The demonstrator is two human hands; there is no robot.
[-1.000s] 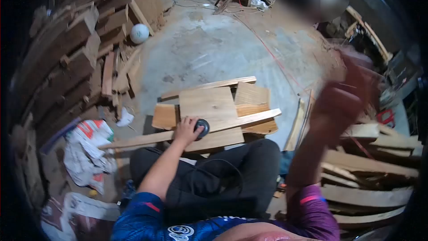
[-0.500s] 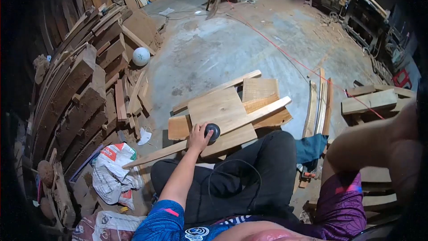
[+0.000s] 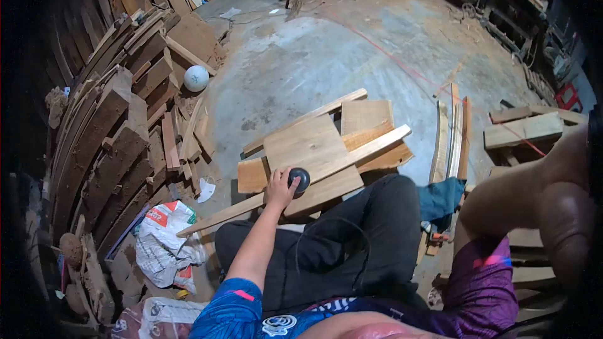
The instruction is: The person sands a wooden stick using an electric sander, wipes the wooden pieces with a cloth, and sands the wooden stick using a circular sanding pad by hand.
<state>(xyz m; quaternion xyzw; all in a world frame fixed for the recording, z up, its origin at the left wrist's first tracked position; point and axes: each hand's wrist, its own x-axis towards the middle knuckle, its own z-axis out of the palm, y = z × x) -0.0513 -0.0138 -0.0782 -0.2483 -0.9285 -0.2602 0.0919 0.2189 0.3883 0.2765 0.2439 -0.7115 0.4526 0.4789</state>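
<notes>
My left hand [image 3: 280,188] is closed around the side of a round black object [image 3: 299,180], its thumb lying over it. The kind of object is not clear. It rests over a long narrow wooden strip [image 3: 352,161] that runs diagonally across a wide flat board [image 3: 303,144]. More wooden pieces lie under and around these, such as a shorter board [image 3: 367,117] and a thin strip [image 3: 308,121] at the far side. My right arm is bent and raised close to the camera; the right hand [image 3: 565,213] is only partly seen at the edge, its fingers hidden.
Stacked rough timber [image 3: 119,125] fills the left side, with a white ball [image 3: 196,78] beside it. A white sack [image 3: 166,245] lies near my left knee. Long strips [image 3: 453,138] and wood blocks [image 3: 524,130] are on the right. A red line [image 3: 396,61] crosses the concrete floor.
The view has shifted slightly. My left hand stays on the black object and the boards look unmoved. My right arm remains raised, a little lower in view.
</notes>
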